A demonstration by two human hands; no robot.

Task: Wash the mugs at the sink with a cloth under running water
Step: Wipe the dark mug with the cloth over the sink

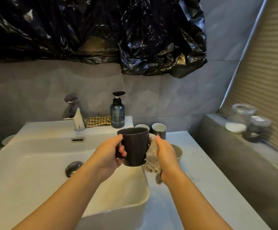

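Note:
My left hand (111, 153) grips a dark mug (135, 146) by its handle, upright, above the right edge of the white sink (35, 171). My right hand (165, 153) holds a crumpled wet cloth (151, 160) and presses it against the mug's right side. Two light mugs (159, 129) stand on the counter behind the dark one, and a third mug (177, 151) is partly hidden behind my right hand. No water shows under the faucet (75, 112).
A blue soap dispenser (117, 112) and a checked cloth (98, 121) sit on the sink's back ledge. Glass jars (242, 117) stand on the grey ledge at right. Black plastic sheet (93, 30) hangs above. A white counter (201, 171) runs right of the basin.

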